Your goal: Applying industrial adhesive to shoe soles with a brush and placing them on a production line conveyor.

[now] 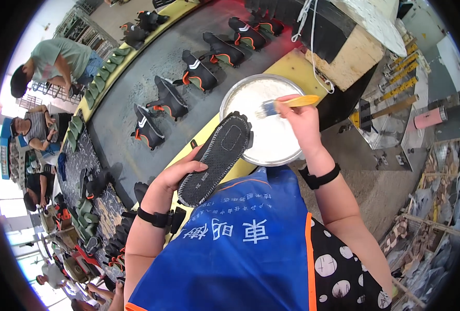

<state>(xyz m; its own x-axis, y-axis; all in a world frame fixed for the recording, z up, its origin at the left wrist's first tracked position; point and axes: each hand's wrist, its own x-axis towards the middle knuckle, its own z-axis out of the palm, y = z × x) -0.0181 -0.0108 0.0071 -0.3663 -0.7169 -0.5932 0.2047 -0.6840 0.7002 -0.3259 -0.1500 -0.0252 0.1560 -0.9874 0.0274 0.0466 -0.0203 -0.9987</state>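
Note:
My left hand [180,170] grips a black shoe upper [217,158], its flat underside turned up and pale stitching running round the edge. The far end of the upper reaches over the near left rim of a round metal bowl [280,163]. White liquid [272,139] fills much of that bowl. Above it, my right hand [302,120] is closed round a paintbrush [303,101] with a yellow handle. The brush's pale bristles point left, at or just over the liquid; contact cannot be made out.
Several black shoe uppers with orange trim [198,72] stand in a row along the dark conveyor belt [121,109]. A yellow ledge [201,142] edges it on my side. At the upper right are a wooden box [352,57] and a hanging white cord [314,57]. Co-workers [58,62] are at the left.

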